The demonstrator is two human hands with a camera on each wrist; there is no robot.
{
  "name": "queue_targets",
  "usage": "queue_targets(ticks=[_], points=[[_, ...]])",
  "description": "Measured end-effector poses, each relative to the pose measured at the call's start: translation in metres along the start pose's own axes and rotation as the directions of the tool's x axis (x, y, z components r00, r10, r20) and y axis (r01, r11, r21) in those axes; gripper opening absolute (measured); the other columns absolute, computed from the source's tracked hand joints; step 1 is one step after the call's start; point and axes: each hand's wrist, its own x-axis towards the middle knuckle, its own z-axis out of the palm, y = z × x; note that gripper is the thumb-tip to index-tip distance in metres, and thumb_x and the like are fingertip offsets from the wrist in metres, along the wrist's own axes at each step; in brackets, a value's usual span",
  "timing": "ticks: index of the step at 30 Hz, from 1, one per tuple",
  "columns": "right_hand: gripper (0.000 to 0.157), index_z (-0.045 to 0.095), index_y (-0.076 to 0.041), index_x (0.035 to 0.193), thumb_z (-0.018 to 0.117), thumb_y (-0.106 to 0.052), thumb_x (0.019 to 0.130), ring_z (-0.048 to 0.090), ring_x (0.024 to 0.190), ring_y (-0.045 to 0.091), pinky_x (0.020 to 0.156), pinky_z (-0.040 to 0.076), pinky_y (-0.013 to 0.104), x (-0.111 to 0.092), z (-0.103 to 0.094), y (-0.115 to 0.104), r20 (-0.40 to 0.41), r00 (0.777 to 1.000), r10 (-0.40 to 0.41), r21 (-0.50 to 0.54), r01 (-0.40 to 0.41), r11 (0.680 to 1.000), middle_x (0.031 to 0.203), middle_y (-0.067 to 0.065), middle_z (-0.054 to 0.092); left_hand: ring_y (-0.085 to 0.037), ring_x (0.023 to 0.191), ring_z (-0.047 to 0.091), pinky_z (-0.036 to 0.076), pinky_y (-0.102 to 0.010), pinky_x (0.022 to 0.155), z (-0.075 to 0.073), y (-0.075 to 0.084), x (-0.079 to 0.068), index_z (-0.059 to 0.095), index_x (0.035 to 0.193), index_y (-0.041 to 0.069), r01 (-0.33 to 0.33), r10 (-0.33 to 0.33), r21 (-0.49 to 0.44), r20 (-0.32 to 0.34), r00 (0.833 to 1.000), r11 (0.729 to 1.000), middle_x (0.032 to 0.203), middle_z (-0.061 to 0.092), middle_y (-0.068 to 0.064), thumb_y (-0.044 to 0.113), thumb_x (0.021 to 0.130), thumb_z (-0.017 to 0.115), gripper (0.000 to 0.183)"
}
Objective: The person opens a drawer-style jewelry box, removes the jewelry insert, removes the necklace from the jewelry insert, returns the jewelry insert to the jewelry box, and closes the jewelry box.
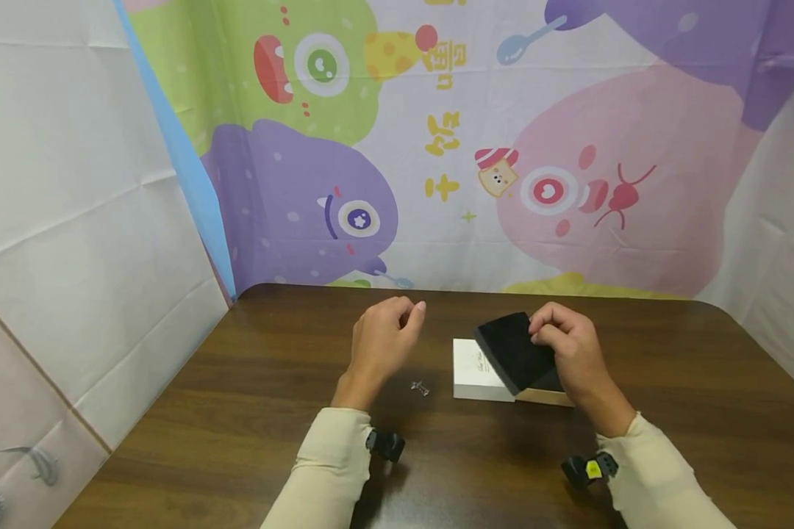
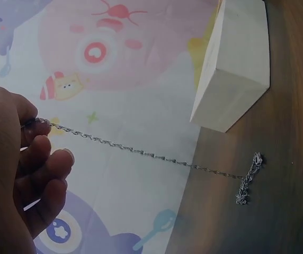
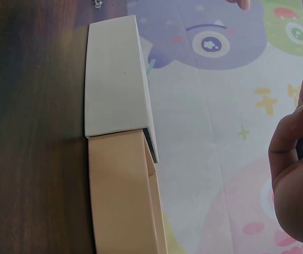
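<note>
My left hand [image 1: 385, 334] pinches one end of a thin silver chain [image 2: 125, 148] between thumb and forefinger, its other fingers loosely curled. From there the chain runs taut to a bunched heap [image 1: 420, 388] on the table, left of a small box. Over that box, my right hand [image 1: 569, 345] grips a black velvety pad [image 1: 512, 349] by its edge, tilted. The box is a white sleeve [image 1: 470, 371] with fine lettering on top, and a tan inner drawer [image 3: 121, 196] slid partly out to the right. The raised pad hides part of both in the head view.
Everything stands on a dark brown wooden table [image 1: 251, 411]. A cartoon-printed cloth [image 1: 450, 242] hangs along its far edge, and pale panels [image 1: 93, 191] close in the left and right sides. Small black cameras [image 1: 385, 445] are strapped to both wrists.
</note>
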Motion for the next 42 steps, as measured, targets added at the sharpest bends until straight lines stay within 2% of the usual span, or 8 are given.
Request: queue_targets(ticks=[11, 18, 27, 33, 39, 42], points=[[0.017, 0.057, 0.008, 0.075, 0.046, 0.017, 0.083, 0.053, 0.069, 0.017, 0.062, 0.045, 0.026, 0.001, 0.000, -0.001, 0.007, 1.000, -0.003, -0.016, 0.003, 1.000, 0.077, 0.003, 0.057, -0.012, 0.056, 0.045, 0.036, -0.033, 0.051, -0.001, -0.002, 0.001, 0.050, 0.064, 0.021, -0.035, 0.029, 0.065, 0.095, 0.995, 0.997, 0.060, 0.045, 0.007, 0.032, 0.100, 0.056, 0.038], [0.016, 0.057, 0.008, 0.076, 0.046, 0.017, 0.083, 0.052, 0.069, 0.017, 0.062, 0.045, 0.026, 0.000, 0.000, 0.000, 0.013, 1.000, 0.005, -0.008, -0.005, 1.000, 0.077, 0.003, 0.056, -0.012, 0.053, 0.043, 0.034, -0.033, 0.049, 0.000, -0.004, -0.001, 0.046, 0.061, 0.021, -0.008, -0.006, 0.085, 0.165, 0.986, 0.996, 0.056, 0.042, 0.007, 0.032, 0.099, 0.056, 0.041], [0.018, 0.057, 0.006, 0.074, 0.046, 0.018, 0.081, 0.052, 0.070, 0.017, 0.062, 0.044, 0.026, 0.000, 0.001, 0.002, 0.010, 1.000, 0.008, -0.004, -0.008, 1.000, 0.077, 0.003, 0.057, -0.012, 0.052, 0.041, 0.033, -0.033, 0.050, -0.005, -0.006, -0.001, 0.045, 0.060, 0.020, 0.013, -0.032, 0.089, 0.216, 0.976, 0.996, 0.054, 0.040, 0.007, 0.034, 0.099, 0.055, 0.042], [0.019, 0.058, 0.005, 0.074, 0.046, 0.018, 0.081, 0.052, 0.070, 0.017, 0.062, 0.045, 0.026, -0.001, 0.001, 0.002, 0.014, 1.000, 0.005, -0.008, -0.005, 1.000, 0.077, 0.004, 0.057, -0.012, 0.051, 0.040, 0.032, -0.033, 0.050, -0.009, -0.008, 0.000, 0.045, 0.060, 0.020, 0.029, -0.057, 0.104, 0.274, 0.960, 0.994, 0.053, 0.038, 0.007, 0.036, 0.099, 0.056, 0.044], [0.017, 0.057, 0.007, 0.074, 0.046, 0.018, 0.081, 0.053, 0.068, 0.017, 0.061, 0.045, 0.026, -0.001, 0.001, 0.002, 0.015, 1.000, 0.009, -0.010, -0.009, 1.000, 0.076, 0.003, 0.057, -0.012, 0.053, 0.042, 0.033, -0.033, 0.052, -0.010, -0.009, 0.000, 0.045, 0.060, 0.020, 0.037, -0.083, 0.132, 0.362, 0.929, 0.991, 0.055, 0.039, 0.007, 0.038, 0.100, 0.056, 0.045], [0.016, 0.057, 0.007, 0.075, 0.046, 0.017, 0.081, 0.053, 0.068, 0.017, 0.061, 0.045, 0.026, -0.001, 0.001, 0.002, 0.015, 1.000, 0.010, -0.013, -0.009, 1.000, 0.076, 0.002, 0.057, -0.012, 0.053, 0.043, 0.034, -0.033, 0.053, -0.010, -0.009, 0.000, 0.046, 0.060, 0.020, 0.040, -0.091, 0.139, 0.385, 0.918, 0.990, 0.055, 0.040, 0.007, 0.038, 0.100, 0.056, 0.045]])
